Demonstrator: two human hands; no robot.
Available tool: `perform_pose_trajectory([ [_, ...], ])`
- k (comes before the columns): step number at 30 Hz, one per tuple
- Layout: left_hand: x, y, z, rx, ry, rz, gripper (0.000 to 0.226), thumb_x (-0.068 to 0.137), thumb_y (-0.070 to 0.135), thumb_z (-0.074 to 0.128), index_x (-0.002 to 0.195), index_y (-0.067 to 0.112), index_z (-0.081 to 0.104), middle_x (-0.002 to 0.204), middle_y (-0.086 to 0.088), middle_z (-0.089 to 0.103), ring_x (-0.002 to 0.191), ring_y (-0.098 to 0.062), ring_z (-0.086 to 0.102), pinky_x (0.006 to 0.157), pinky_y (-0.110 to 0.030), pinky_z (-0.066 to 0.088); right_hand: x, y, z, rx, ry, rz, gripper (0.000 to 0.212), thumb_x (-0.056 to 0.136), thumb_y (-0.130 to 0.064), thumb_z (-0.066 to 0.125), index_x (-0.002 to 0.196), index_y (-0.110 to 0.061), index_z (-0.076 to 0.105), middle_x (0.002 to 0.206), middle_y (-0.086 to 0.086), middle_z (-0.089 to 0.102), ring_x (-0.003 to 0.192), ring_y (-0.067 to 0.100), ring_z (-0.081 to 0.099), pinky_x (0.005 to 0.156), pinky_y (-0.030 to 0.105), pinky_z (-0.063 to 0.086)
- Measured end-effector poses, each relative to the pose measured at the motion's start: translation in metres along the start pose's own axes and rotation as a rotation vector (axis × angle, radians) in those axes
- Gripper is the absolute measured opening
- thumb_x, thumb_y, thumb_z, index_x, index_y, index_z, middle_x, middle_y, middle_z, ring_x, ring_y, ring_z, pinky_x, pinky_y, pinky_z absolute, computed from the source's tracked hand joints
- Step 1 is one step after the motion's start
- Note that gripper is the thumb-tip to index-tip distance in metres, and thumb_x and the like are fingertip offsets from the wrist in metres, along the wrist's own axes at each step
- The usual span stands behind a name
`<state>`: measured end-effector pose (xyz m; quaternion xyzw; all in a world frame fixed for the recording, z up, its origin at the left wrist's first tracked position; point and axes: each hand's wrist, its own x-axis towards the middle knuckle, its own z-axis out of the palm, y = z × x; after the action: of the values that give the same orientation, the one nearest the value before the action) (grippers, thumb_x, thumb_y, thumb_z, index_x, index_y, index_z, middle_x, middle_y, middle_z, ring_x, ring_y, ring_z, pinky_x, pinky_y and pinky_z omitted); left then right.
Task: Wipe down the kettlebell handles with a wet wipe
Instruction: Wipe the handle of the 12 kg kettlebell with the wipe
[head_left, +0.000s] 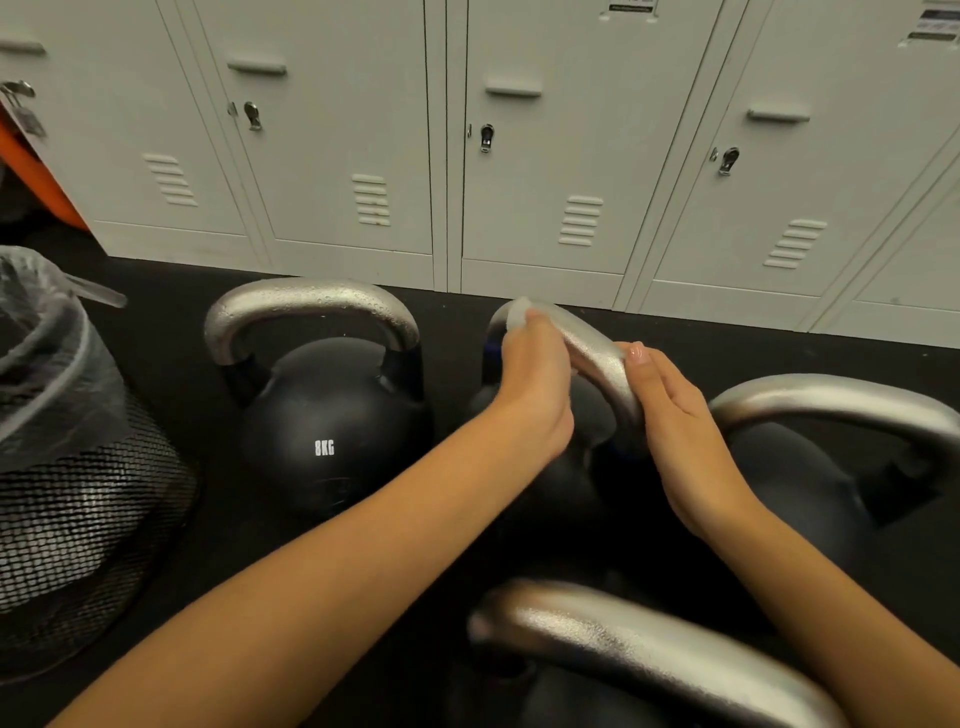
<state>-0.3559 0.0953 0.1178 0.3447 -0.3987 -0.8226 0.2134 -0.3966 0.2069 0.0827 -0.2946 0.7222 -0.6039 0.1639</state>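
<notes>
From my head camera, I take the middle kettlebell handle (592, 358) as my landmark: a silver arch whose long axis runs from its far-left top, down and toward me on the right. My left hand (535, 384) grips the wet wipe (517, 314), pinching it against the handle's upper left end, so the wipe sits at the far end of the arch. My right hand (685, 431) lies just right of the handle, fingers straight and flat, thumb touching the near right leg, steadying it without curling round.

I judge the wipe must travel along that arch, down and rightward toward my right hand; the left hand is the nearer one to the unwiped stretch and already holds the cloth.

Left of the landmark stands the 8KG kettlebell (332, 410), beads of wet on its handle. Right of it is another kettlebell handle (841, 402), and nearer me a fourth handle (649, 649). Farther left sits a mesh bin (88, 519).
</notes>
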Motion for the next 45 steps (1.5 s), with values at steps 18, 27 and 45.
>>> perform_pose_trajectory([
  [18, -0.009, -0.038, -0.046, 1.179, -0.699, 0.285, 0.033, 0.104, 0.039, 0.027, 0.116, 0.015, 0.046, 0.111, -0.006, 0.062, 0.106, -0.019, 0.056, 0.102, -0.036, 0.038, 0.005, -0.006, -0.028, 0.256, 0.172, 0.091, 0.034, 0.105, -0.033, 0.038, 0.104, -0.015, 0.066, 0.096, 0.006, 0.065, 0.083, 0.008, 0.066, 0.07, 0.017, 0.052],
  [27, 0.017, -0.05, -0.081, 1.997, -0.721, 1.051, 0.056, 0.105, 0.035, 0.021, 0.153, 0.009, 0.011, 0.16, -0.004, 0.017, 0.148, -0.018, -0.005, 0.119, -0.042, -0.006, 0.004, -0.007, -0.029, 0.217, 0.16, 0.141, 0.036, 0.105, -0.035, 0.036, 0.102, -0.017, 0.067, 0.093, 0.005, 0.066, 0.08, 0.01, 0.065, 0.073, 0.021, 0.051],
  [45, 0.012, -0.062, -0.1, 1.952, -0.531, 1.248, 0.053, 0.098, 0.032, 0.028, 0.147, 0.014, 0.035, 0.153, -0.001, 0.036, 0.146, -0.022, 0.018, 0.117, -0.049, 0.011, 0.0, 0.0, -0.022, 0.17, 0.102, 0.156, 0.042, 0.105, -0.038, 0.035, 0.102, -0.014, 0.07, 0.095, 0.002, 0.073, 0.092, 0.011, 0.068, 0.083, 0.023, 0.048],
])
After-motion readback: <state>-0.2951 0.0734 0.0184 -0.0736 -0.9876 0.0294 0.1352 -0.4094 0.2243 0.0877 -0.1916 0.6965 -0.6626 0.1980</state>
